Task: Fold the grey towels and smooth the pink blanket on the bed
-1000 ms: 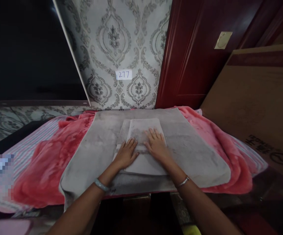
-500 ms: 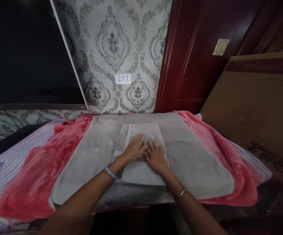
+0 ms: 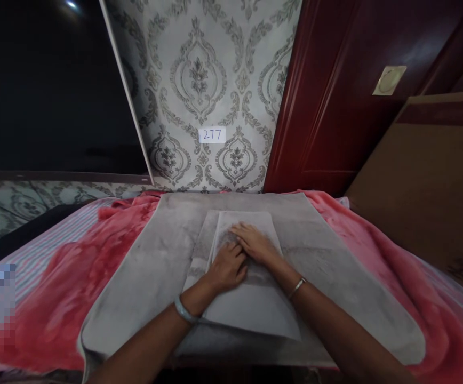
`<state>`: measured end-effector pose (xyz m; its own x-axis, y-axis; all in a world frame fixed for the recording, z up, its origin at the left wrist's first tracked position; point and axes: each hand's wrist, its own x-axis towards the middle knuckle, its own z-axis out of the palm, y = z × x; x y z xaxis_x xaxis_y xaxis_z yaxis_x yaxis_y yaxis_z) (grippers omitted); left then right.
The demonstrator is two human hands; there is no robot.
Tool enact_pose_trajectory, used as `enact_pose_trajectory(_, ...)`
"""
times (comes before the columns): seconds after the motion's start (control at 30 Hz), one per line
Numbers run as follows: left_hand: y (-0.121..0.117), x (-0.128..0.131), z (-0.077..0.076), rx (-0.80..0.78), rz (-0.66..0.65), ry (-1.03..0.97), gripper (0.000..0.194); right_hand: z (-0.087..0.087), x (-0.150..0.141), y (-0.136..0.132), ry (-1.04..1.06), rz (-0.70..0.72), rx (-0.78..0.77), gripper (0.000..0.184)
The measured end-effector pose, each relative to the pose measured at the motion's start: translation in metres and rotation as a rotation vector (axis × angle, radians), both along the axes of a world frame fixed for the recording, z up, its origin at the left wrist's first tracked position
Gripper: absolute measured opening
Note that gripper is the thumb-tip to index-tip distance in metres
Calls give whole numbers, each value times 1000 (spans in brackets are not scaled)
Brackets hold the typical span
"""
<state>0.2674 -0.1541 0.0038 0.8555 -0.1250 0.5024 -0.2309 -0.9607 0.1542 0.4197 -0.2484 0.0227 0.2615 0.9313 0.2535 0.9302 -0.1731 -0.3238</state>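
A small folded grey towel (image 3: 251, 304) lies on a larger grey towel (image 3: 159, 256) spread over a red blanket (image 3: 75, 266). My left hand (image 3: 227, 269) rests flat on the middle of the folded towel, fingers stretched out. My right hand (image 3: 253, 242) lies flat just beyond it, fingers extended toward the left, touching the left hand's fingertips. Both hands press on the cloth and hold nothing. Each wrist wears a bracelet.
A patterned wall with a small label reading 277 (image 3: 212, 134) stands behind the table. A dark screen (image 3: 47, 90) fills the left, a dark red door (image 3: 335, 96) the right. A brown cardboard box (image 3: 427, 186) leans at the right. Striped cloth (image 3: 43, 234) shows under the blanket.
Both hands slid over the folded towel: first apart side by side, then together, now the right hand lies farther up and the left hand drew back. The view shifted slightly.
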Motion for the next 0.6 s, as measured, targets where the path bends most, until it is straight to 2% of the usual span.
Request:
enact_pose_trajectory(0.1,-2,-2,2,-25,3,28,22,1,19,25,-64,26,-190,51)
enact_pose_trajectory(0.2,-3,-4,6,-56,27,103,21,0,41,45,-141,-87,-247,55)
enact_pose_trajectory(0.3,-4,-5,10,-106,70,134,28,1,59,61,-150,-196,-214,53)
enact_pose_trajectory(0.4,-5,-5,9,-127,159,147,48,5,66,75,-143,-268,-135,48)
enact_pose_trajectory(0.47,-5,-4,7,-118,202,185,59,8,66,83,-139,-272,-110,45)
enact_pose_trajectory(0.6,-5,-2,5,-109,224,256,66,13,64,100,-107,-233,-91,39)
